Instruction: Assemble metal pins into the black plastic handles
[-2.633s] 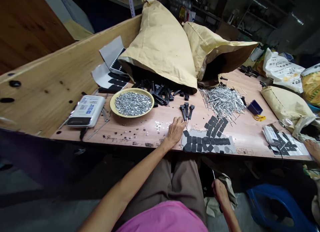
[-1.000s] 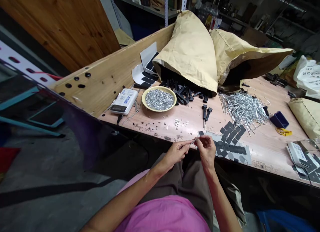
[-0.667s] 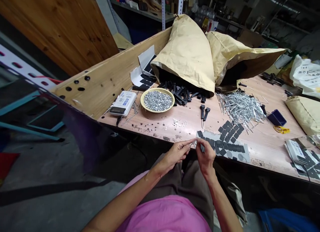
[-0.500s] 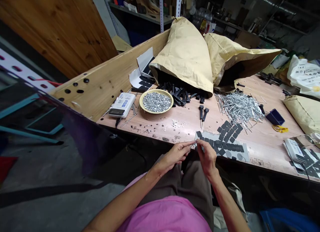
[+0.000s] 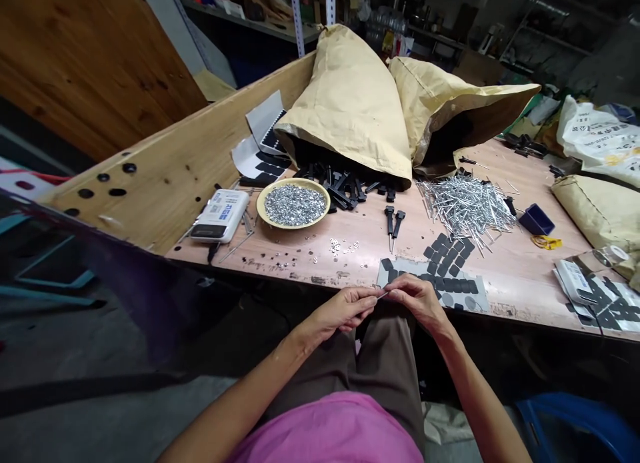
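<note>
My left hand [image 5: 349, 308] is closed in a pinch on a thin metal rod [image 5: 382, 295], held over my lap at the table's front edge. The thumb and fingertips of my right hand [image 5: 419, 298] are pressed together at the rod's other end. Whether a small part sits between those right fingertips is too small to tell. Just beyond my right hand lies a grey sheet [image 5: 479, 284] bearing black rounded pads [image 5: 453, 285]. Two black-handled pieces with thin metal shafts [image 5: 394, 224] lie farther back on the table.
A yellow bowl [image 5: 270, 227] of small metal washers stands left, beside a white box-shaped device [image 5: 223, 213]. Loose washers [image 5: 343, 246] are scattered nearby. A pile of metal rods [image 5: 465, 203] lies right, near a dark blue tray [image 5: 537, 219]. Paper sacks [image 5: 355, 103] with black parts stand behind.
The view has shifted, so the table's things appear farther left. My right hand has turned flatter, its knuckles more to the right, and both hands stay together at the rod.
</note>
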Demonstrator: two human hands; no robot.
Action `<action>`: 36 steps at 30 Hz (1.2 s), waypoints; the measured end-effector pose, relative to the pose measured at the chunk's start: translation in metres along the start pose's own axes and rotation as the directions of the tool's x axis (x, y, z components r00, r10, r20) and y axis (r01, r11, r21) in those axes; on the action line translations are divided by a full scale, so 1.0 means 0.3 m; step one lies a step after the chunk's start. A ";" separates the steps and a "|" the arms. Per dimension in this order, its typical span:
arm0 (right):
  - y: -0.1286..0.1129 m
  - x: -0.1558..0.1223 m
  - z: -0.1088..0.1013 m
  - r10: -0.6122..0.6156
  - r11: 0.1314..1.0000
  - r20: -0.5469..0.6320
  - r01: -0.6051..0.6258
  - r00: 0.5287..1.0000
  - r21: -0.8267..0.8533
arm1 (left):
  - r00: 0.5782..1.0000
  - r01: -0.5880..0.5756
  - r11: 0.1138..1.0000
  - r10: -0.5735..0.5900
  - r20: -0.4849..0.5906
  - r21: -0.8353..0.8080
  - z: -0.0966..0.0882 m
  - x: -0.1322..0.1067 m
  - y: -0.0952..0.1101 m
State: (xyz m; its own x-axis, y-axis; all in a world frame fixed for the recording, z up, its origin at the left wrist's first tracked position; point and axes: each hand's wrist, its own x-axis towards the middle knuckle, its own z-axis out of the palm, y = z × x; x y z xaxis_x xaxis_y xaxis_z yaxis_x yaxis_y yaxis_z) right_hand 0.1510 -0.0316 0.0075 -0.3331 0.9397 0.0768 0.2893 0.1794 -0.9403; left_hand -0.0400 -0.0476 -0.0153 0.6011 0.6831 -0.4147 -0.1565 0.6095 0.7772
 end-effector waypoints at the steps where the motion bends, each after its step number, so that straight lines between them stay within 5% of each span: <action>1: 0.003 0.000 0.003 -0.001 1.000 -0.009 0.001 1.000 -0.007 | 0.999 -0.035 0.999 0.037 -0.034 0.037 0.007 0.002 -0.003; 6: 0.021 -0.008 0.026 -0.050 0.996 -0.133 0.039 0.990 -0.083 | 0.933 -0.231 0.939 0.288 -0.217 0.253 0.042 0.013 -0.006; 9: 0.018 -0.011 0.023 -0.119 0.983 -0.129 0.098 0.985 -0.156 | 0.913 -0.263 0.916 0.337 -0.228 0.302 0.047 0.022 -0.006; 21: 0.000 -0.003 -0.005 -0.128 0.974 -0.044 0.117 0.991 -0.193 | 0.980 -0.167 0.981 0.176 -0.096 0.095 0.032 0.028 -0.012; 36: 0.017 -0.030 -0.013 -0.300 0.867 0.027 0.284 0.954 -0.410 | 0.973 -0.195 0.969 0.210 -0.094 0.150 0.044 0.034 -0.006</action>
State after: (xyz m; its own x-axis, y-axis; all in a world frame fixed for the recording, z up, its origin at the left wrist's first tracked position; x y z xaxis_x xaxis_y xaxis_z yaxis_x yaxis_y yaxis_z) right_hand 0.1590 -0.0380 0.0034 -0.4286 0.8344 0.3464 0.5242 0.5420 -0.6569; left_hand -0.0233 -0.0472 -0.0148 0.4787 0.8306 -0.2845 -0.1510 0.3971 0.9053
